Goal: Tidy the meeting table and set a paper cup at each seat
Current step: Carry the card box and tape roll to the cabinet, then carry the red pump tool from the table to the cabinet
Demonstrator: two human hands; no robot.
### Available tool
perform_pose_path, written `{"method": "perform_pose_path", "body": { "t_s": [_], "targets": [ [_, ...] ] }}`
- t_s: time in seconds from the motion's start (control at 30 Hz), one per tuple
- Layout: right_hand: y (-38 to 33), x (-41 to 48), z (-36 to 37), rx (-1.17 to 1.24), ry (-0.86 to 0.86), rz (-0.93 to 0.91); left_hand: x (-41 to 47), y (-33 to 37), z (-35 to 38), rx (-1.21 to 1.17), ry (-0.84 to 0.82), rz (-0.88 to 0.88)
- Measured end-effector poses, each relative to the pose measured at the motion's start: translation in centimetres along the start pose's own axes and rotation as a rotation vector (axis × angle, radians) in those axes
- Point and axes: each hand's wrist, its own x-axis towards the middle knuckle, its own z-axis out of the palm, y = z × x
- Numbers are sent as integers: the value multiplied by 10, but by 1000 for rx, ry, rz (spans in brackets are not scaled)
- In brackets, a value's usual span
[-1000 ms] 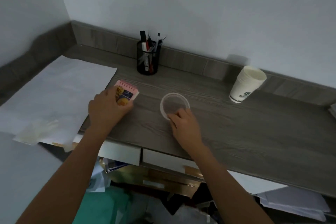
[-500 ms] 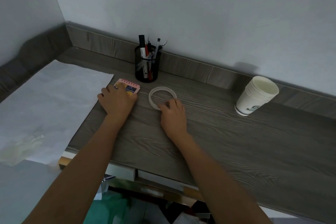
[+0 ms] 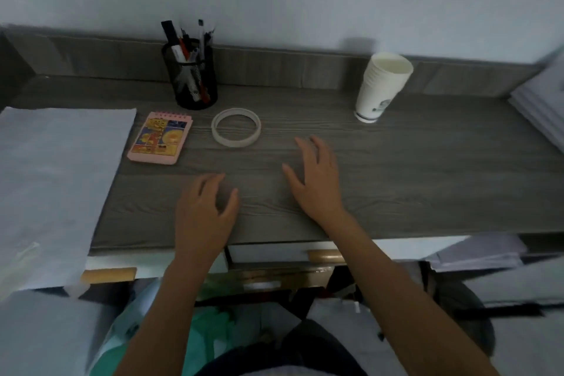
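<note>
While both our hands (image 3: pixel 259 192) hover spread and empty, we judge the stacked paper cups (image 3: pixel 381 85) light and crushable, best gripped gently around the sidewall.

Your left hand (image 3: pixel 204 213) hangs palm down, fingers loosely curled and holding nothing. Your right hand (image 3: pixel 316 178) reaches further forward, fingers spread, also holding nothing. Both bare forearms stretch forward, well apart.
</note>
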Motion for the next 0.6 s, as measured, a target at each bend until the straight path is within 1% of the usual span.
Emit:
{"method": "perform_pose_path", "body": {
  "t_s": [0.13,0.23,0.3,0.43,0.5,0.6],
  "targets": [
    [40,-66,-32,-66,126,177,-14,26,16,-105,-190,125],
    [76,-133,-41,-194,182,296,-27,55,35,-230,-311,293],
    [94,-179,-43,-218,179,466,-42,73,51,-276,-401,426],
    [105,-265,-47,-111,230,881,-78,97,80,-316,-621,707],
    [106,-307,-48,-82,247,1032,-99,106,91,-300,-725,745],
    [101,-355,-48,-30,300,1180,-127,104,106,-217,-876,664]
  ]
}}
